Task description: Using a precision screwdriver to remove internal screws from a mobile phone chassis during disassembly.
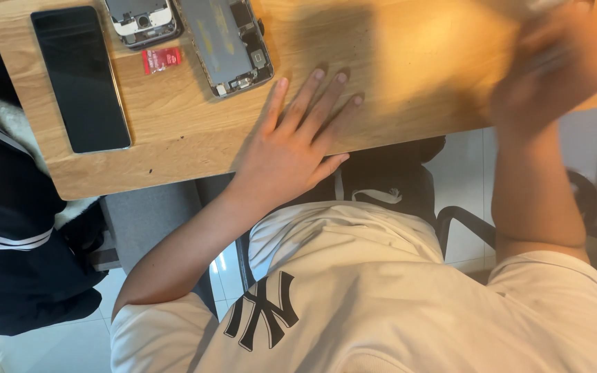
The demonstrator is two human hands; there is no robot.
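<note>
My left hand [291, 148] lies flat, palm down, fingers spread, on the near edge of the wooden table [416, 69]. It holds nothing. Just beyond its fingertips lies an opened phone chassis [228, 45] with its inner parts showing. A small red card [162, 60] sits to the left of the chassis, below a second opened phone part with a camera module [139, 21]. A black phone screen panel [81, 76] lies flat at the far left. My right hand [547, 65] is over the table's right end, blurred by motion; what it holds, if anything, is unclear.
A dark jacket with white stripes [8, 235] hangs to the left of the table. A black chair arm [464, 221] and pale tiled floor [461, 173] show below the table edge. My white printed T-shirt fills the bottom of the view.
</note>
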